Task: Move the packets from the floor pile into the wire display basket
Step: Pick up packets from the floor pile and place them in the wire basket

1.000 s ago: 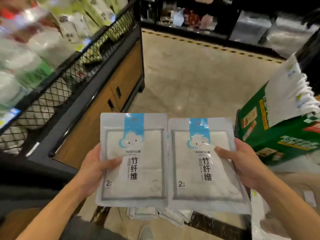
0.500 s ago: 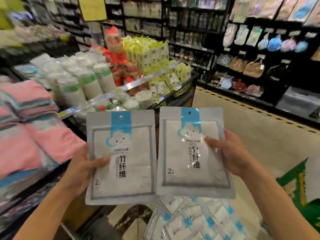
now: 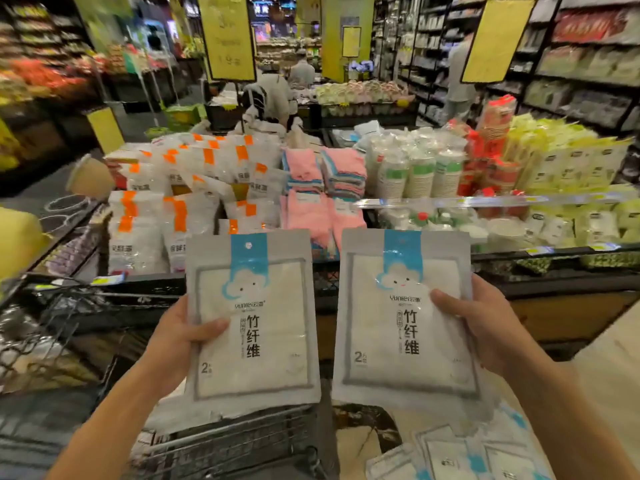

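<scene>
Between chest and display, held up side by side: two flat grey plastic packets with blue header strips and a cloud face, printed fronts toward the camera, probably to keep them tidy for loading. Left hand (image 3: 173, 336) pinching the left-hand grey packet (image 3: 252, 320) at its outer edge, thumb across the front, remaining fingers hidden behind. Right hand (image 3: 479, 327) gripping the right-hand grey packet (image 3: 403, 320) the same way, mirrored. Possibly more than one packet in each grip, judging by extra edges showing below; cannot tell how many. Down at the lower right, on the pale floor, the rest of the pile of matching packets (image 3: 460, 459), still waiting. Below the left packet, the black wire display basket (image 3: 225, 441), apparently the target, close underneath. Beyond, a stocked display of orange-labelled white bags (image 3: 180, 188) and pink folded cloths (image 3: 311, 188). Next, likely: lowering both packets into the wire basket.
</scene>
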